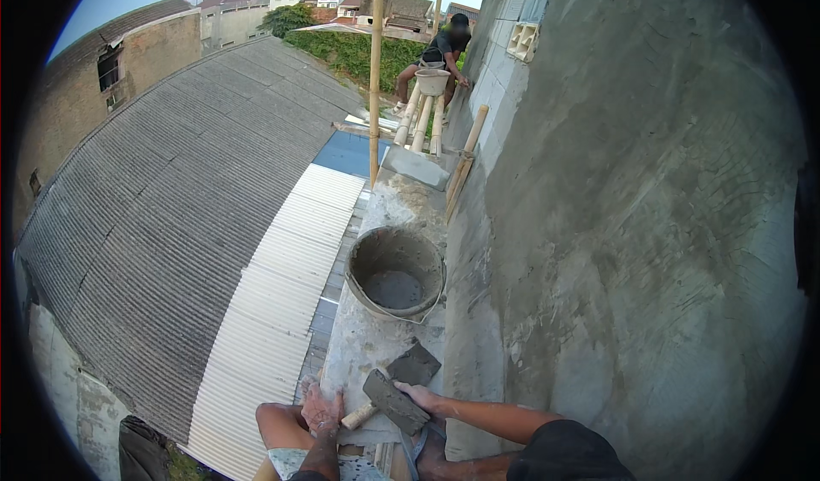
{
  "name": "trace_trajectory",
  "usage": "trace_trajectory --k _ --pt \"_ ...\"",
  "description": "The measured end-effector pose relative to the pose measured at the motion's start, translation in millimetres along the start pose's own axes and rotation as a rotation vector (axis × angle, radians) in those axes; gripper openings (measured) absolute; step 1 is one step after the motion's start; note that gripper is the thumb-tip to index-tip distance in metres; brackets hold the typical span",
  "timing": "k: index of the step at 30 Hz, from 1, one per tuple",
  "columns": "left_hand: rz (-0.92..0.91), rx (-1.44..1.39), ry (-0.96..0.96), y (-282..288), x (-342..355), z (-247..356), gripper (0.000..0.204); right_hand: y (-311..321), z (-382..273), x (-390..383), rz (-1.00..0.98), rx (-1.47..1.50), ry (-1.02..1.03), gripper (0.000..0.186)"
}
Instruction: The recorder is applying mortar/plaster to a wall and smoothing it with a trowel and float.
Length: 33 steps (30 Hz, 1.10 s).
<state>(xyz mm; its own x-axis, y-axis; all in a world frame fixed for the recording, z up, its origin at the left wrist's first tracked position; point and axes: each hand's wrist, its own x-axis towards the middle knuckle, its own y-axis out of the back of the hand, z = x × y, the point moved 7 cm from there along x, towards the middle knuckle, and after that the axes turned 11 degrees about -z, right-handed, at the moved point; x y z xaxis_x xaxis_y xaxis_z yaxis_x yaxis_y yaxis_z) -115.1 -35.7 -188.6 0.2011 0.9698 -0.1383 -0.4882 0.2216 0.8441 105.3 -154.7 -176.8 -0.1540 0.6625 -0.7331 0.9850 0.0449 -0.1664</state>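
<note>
My right hand point(420, 399) is closed on the edge of a grey, mortar-smeared rectangular plate point(395, 401), tilted over the ledge. A pale wooden handle point(360, 415) sticks out at the plate's lower left; whether the two are joined is unclear. Just beyond lies a second dark grey flat piece point(415, 363), partly behind the plate. My left hand point(320, 408) is beside my bent left knee with its fingers apart, holding nothing visible. Ahead of both hands, a round bucket point(395, 272) with a wire handle stands on the ledge, wet grey mortar at its bottom.
A freshly plastered wall point(615, 225) rises close on my right. Left of the narrow ledge point(363, 344), corrugated roofs point(265, 284) lie lower. An upright bamboo pole point(375, 79) and leaning wood strips point(465, 165) stand ahead. Farther on, a co-worker point(444, 49) sits behind another bucket point(431, 82).
</note>
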Motion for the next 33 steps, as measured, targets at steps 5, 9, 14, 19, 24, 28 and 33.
trace_trajectory --k 5,9,14,19,24,28,33 --pt "-0.066 -0.033 0.048 -2.4 -0.6 -3.2 0.059 -0.1 -3.4 -5.1 0.025 -0.009 -0.009 0.062" --pt "-0.007 -0.014 -0.013 2.4 -1.3 2.9 0.058 -0.2 -3.7 -4.1 0.014 -0.009 0.007 0.062" --pt "-0.019 -0.118 0.048 2.6 -1.1 1.3 0.055 1.7 1.6 0.7 0.004 -0.016 0.013 0.065" --pt "-0.099 -0.096 0.087 0.1 0.6 -0.5 0.056 4.5 3.0 1.1 0.026 -0.018 0.002 0.066" --pt "0.014 0.026 -0.023 1.7 0.4 1.9 0.056 2.0 -3.0 -1.9 0.015 -0.035 0.016 0.066" --pt "0.006 0.038 -0.009 -3.1 1.3 -1.9 0.055 1.3 -5.4 -6.1 0.035 -0.025 0.015 0.065" --pt "-0.013 0.001 -0.011 -3.5 1.4 -2.1 0.055 0.3 -4.6 -5.0 0.027 -0.015 0.024 0.064"
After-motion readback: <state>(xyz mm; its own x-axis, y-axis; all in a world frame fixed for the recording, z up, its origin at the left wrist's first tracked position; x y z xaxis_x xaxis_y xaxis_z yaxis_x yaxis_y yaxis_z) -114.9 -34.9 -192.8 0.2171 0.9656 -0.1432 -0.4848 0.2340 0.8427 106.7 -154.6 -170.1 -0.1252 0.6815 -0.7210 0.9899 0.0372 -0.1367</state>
